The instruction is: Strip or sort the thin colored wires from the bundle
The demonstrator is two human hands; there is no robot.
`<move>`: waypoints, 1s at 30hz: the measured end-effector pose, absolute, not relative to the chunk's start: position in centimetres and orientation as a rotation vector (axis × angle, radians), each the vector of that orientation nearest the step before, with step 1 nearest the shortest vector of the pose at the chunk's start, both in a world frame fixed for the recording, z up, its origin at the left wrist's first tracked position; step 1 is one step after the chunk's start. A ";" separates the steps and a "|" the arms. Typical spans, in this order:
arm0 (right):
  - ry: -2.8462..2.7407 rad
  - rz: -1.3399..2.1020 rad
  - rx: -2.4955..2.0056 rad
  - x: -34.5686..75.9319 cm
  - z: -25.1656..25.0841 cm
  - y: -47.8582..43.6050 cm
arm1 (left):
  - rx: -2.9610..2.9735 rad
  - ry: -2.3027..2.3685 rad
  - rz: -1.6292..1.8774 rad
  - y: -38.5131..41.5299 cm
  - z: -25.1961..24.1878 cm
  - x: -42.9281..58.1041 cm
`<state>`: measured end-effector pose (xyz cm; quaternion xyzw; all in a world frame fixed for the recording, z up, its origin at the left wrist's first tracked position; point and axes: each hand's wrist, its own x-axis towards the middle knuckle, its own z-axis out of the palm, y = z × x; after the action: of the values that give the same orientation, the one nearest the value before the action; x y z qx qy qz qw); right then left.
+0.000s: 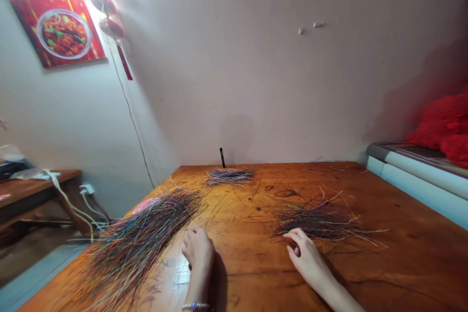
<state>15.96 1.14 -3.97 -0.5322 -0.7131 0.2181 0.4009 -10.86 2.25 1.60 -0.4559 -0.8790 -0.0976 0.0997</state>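
On a scratched orange wooden table [369, 253] lie three heaps of thin multicoloured wires. The largest heap [135, 243] fans out at the left, and a darker heap [314, 219] lies at the right. A small neat bundle [229, 176] sits near the far edge. My left hand [198, 249] rests on the bare wood with curled fingers, just right of the large heap. My right hand [305, 258] has its fingertips at the near edge of the dark heap. Whether either hand holds a fine wire is too hard to see.
A small black upright object [222, 157] stands at the table's far edge against the wall. A pink round item [146, 204] lies partly under the large heap. A low wooden bench [36, 190] with cables stands left; a white chest [413, 170] with red fabric [444, 124] stands right.
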 end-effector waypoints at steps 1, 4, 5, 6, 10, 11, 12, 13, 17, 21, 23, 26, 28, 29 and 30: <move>-1.806 0.554 -1.344 15.9 -4.0 1.1 | -1.339 -2.599 -0.303 2.3 1.6 -11.2; -1.790 0.547 -1.339 15.9 -4.1 1.2 | -1.351 -2.608 -0.385 2.2 2.0 -12.2; -1.776 0.544 -1.333 15.9 -4.2 1.2 | -1.368 -2.610 -0.423 2.1 2.3 -12.5; -1.759 0.543 -1.324 15.9 -4.3 1.2 | -1.387 -2.606 -0.467 1.9 2.7 -12.8; -1.687 0.559 -1.272 16.0 -4.6 1.2 | -1.338 -2.572 -0.634 0.5 4.8 -14.5; -1.674 0.567 -1.266 16.0 -4.7 1.2 | -1.295 -2.584 -0.672 0.0 5.2 -15.2; -1.663 0.575 -1.263 16.0 -4.8 1.2 | -1.275 -2.588 -0.729 -0.6 5.6 -15.9; -1.654 0.583 -1.262 16.0 -4.9 1.2 | -1.282 -2.588 -0.811 -1.1 5.8 -16.5; -1.613 0.600 -1.244 15.7 -4.5 0.9 | -1.613 -2.545 -1.200 -3.0 5.5 -17.8; -1.532 0.721 -1.141 15.2 -3.1 0.3 | -2.312 -2.262 -1.497 -4.0 4.1 -14.9; -1.461 0.878 -1.046 15.0 -2.3 0.1 | -2.592 -2.163 -1.495 -4.1 3.9 -12.5; -1.316 1.098 -0.886 14.9 -1.0 -0.2 | -2.735 -2.051 -1.413 -3.8 4.9 -9.5; -1.235 1.147 -0.827 15.1 0.0 -0.4 | -2.735 -2.014 -1.350 -3.5 6.0 -8.3; -1.205 1.156 -0.813 15.2 0.4 -0.5 | -2.736 -2.001 -1.310 -3.2 6.5 -8.0; -1.177 1.156 -0.806 15.4 0.9 -0.6 | -2.745 -1.991 -1.259 -2.9 6.9 -7.8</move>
<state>15.37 -0.64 0.89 -0.3489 -0.5092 0.5002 0.6072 -7.80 -2.94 6.93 -0.7376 -0.5349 -0.3383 -0.2355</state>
